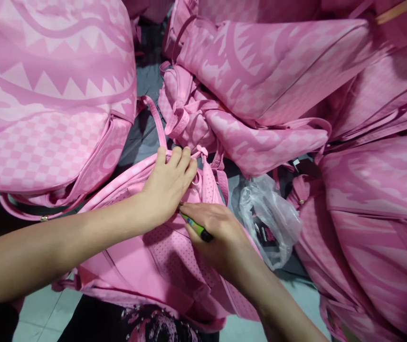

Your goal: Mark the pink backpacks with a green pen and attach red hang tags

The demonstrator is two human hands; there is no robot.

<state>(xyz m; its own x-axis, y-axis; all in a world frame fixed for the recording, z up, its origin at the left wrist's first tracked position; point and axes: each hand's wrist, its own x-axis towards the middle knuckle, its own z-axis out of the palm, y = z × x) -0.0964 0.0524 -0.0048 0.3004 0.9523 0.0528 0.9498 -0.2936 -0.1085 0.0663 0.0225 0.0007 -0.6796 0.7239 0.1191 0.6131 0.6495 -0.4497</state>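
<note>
A pink backpack lies in front of me with its perforated back panel and straps facing up. My left hand curls its fingers over the upper edge of this backpack, near the base of its top loop. Just below it, my right hand grips a slim green tool with a black end, shaped like a pen or marker. The tool's tip points toward the strap area under my left hand and is mostly hidden there, so its exact kind is unclear.
A large pink backpack with a toothed pattern stands at left. More pink backpacks are piled at the back, and another is at right. A clear plastic bag with small dark items lies right of my hands. Tiled floor shows below.
</note>
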